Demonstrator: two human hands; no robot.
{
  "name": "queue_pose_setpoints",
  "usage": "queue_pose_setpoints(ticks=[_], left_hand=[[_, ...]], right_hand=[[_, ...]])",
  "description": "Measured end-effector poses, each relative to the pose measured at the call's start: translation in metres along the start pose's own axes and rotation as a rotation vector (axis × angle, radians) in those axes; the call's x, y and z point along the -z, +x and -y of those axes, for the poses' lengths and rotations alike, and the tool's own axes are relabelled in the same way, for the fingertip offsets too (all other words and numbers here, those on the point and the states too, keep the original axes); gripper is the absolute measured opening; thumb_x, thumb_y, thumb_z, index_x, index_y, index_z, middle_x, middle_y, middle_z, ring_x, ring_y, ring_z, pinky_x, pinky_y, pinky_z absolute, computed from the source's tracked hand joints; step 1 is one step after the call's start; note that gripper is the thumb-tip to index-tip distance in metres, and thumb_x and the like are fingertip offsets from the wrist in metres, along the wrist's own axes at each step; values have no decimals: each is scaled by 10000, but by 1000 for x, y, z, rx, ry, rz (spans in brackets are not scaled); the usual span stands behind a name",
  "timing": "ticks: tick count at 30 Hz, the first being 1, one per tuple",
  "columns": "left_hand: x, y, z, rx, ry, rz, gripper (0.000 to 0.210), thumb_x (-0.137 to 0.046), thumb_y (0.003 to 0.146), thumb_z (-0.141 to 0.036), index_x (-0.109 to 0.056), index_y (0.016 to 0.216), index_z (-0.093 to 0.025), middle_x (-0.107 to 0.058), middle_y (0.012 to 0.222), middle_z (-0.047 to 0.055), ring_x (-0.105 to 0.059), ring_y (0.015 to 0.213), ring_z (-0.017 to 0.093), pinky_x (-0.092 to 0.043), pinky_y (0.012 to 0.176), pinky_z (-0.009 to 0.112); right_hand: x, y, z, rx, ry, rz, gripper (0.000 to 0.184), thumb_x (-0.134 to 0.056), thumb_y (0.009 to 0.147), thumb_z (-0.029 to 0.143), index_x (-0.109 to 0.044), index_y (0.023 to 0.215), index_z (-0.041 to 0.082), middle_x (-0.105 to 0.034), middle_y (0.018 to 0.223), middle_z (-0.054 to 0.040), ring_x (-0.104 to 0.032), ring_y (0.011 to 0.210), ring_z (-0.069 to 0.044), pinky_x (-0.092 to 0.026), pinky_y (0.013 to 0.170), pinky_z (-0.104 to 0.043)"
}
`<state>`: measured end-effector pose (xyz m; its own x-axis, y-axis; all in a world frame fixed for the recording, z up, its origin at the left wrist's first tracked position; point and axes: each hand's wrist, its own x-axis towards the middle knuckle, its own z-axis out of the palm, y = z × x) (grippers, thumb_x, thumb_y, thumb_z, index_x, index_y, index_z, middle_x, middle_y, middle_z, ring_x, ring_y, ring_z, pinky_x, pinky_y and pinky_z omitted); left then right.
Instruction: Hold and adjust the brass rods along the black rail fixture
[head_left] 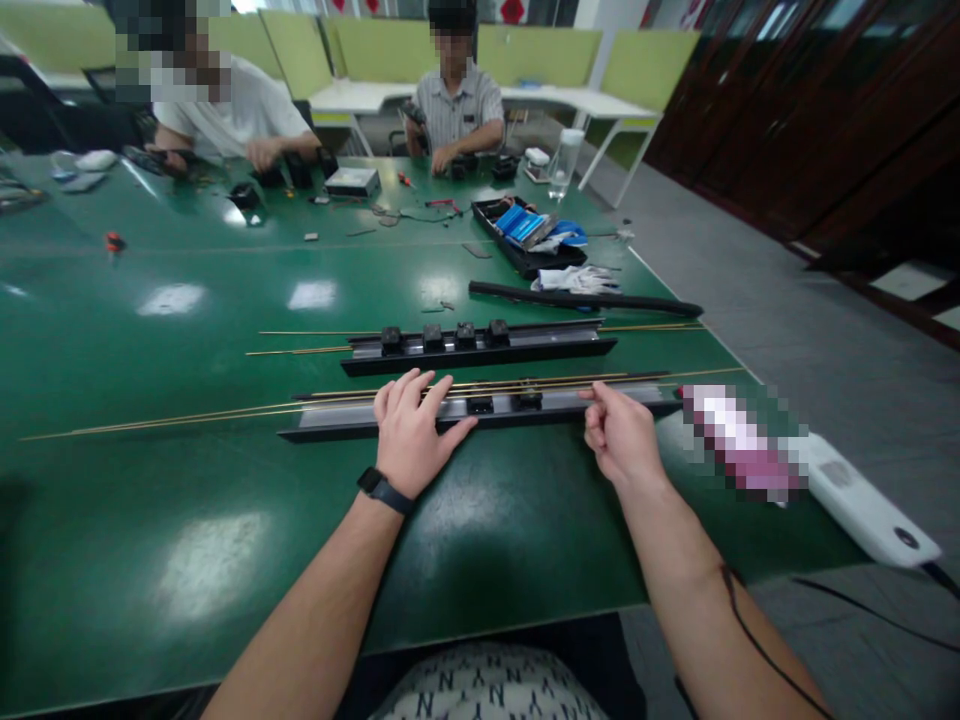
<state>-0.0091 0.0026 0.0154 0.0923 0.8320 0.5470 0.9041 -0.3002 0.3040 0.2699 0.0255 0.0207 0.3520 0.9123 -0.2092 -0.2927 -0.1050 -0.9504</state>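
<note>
A black-edged metal channel [345, 412] lies across the green table in front of me, with thin brass rods [187, 416] running along it and past its left end. Two small black blocks sit inside, one of them a black block [529, 394] right of the middle. My left hand [414, 425], a dark watch on its wrist, lies over the channel's left half, fingers spread across its edges and the rods. Near the right end, my right hand [621, 428] is closed, thumb and index fingertips pinched at a brass rod; the exact contact is too small to make out.
Behind lies a second channel [480, 350] with several black blocks and rods. Farther back are a black tube [585, 300], white gloves [576, 279] and a black tray [525, 262]. A white power strip [862, 500] lies at right. Two people sit across the table.
</note>
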Motion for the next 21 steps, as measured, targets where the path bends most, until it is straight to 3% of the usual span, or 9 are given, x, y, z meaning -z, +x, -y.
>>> queue_pose_setpoints(ticks=[21], left_hand=[[1, 0, -1, 19, 1, 15, 558, -742, 846, -539, -646, 1314, -252, -630, 1377, 130, -484, 1386, 344, -304, 1170, 531]], right_hand=[[-1, 0, 5, -2, 14, -69, 234, -749, 792, 372, -667, 768, 154, -496, 434, 48, -303, 269, -52, -169, 262, -186]])
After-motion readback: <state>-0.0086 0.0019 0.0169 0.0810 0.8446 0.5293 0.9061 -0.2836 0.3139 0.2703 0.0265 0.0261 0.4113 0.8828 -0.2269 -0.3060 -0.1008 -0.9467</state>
